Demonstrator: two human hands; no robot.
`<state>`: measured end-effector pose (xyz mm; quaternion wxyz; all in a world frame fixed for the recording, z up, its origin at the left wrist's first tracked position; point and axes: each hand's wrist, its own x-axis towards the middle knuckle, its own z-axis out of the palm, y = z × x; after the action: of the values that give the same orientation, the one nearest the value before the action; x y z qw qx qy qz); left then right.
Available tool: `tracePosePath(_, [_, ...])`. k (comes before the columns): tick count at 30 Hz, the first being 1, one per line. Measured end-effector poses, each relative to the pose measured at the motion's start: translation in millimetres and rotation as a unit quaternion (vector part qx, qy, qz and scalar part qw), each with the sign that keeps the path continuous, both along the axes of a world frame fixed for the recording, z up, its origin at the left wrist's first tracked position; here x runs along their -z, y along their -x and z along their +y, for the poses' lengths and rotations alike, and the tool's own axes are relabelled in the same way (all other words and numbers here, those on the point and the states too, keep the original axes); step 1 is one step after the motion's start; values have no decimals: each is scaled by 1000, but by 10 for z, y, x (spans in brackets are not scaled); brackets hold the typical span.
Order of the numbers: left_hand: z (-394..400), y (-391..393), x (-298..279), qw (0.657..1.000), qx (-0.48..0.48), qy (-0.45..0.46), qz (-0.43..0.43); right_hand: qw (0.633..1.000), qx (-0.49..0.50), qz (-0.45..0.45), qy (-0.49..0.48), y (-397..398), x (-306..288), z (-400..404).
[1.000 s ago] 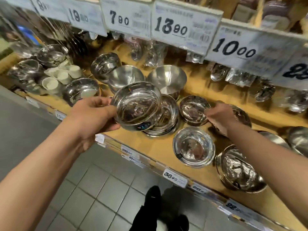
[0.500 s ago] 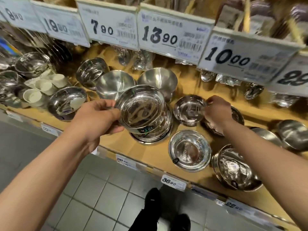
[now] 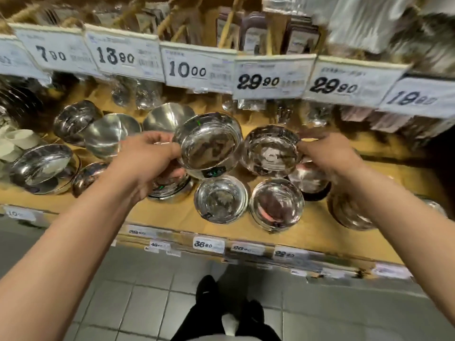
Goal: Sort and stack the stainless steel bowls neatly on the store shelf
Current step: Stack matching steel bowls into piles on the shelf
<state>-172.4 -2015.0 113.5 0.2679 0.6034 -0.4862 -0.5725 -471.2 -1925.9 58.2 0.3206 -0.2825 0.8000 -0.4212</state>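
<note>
A wooden store shelf (image 3: 172, 215) carries round, mirror-bright steel bowls beneath white price cards (image 3: 199, 67). The left hand (image 3: 150, 163) grips a flat-bottomed polished bowl (image 3: 209, 146) by its rim, lifted above the shelf. Beside it, the right hand (image 3: 327, 156) pinches a second shiny bowl (image 3: 270, 151), also raised.

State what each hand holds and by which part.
The left hand grips a steel bowl by its left rim, lifted and tilted. The right hand holds a second bowl by its right rim.
</note>
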Motion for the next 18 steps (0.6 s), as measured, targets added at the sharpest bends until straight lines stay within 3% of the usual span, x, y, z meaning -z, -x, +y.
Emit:
tracePosePath(10, [502,420,11,999,46,13,7,997,-59,-52,11,-5,117,679])
tracePosePath(18, [637,502,176,998,60,13,-27,994,-105,-15,-22,-113,234,740])
